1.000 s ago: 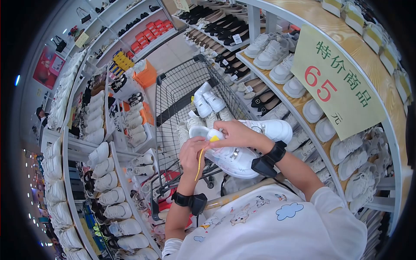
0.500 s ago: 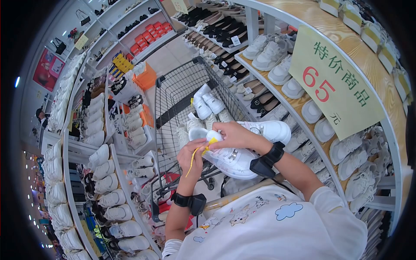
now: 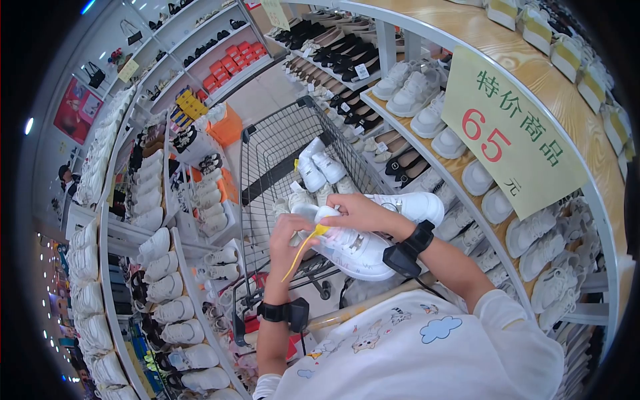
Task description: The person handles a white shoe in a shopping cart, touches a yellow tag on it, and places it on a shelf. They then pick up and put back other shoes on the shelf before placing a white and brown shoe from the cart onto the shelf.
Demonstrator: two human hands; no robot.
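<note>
A white sneaker (image 3: pixel 355 253) with a metallic detail on its laces is held over the near end of the shopping cart, toe toward the lower right. A second white sneaker (image 3: pixel 421 205) lies just behind it, partly covered by my right forearm. My right hand (image 3: pixel 357 212) is closed at the sneaker's tongue, fingertips touching a yellow tag (image 3: pixel 320 231). From the tag a thin yellow strap hangs down past my left hand (image 3: pixel 289 235), whose fingers are bent around it beside the shoe's collar. The exact pinch of the left fingertips is partly hidden.
The wire shopping cart (image 3: pixel 267 150) holds more white sneakers (image 3: pixel 320 170). Shoe racks stand close on both sides, with white sneakers (image 3: pixel 175 310) at left and black flats (image 3: pixel 347 59) at far right. A price sign (image 3: pixel 513 133) hangs on the right shelf.
My left hand has shifted slightly left, and the yellow tag sits a little lower with its strap drawn straighter. My right hand stays at the sneaker's tongue.
</note>
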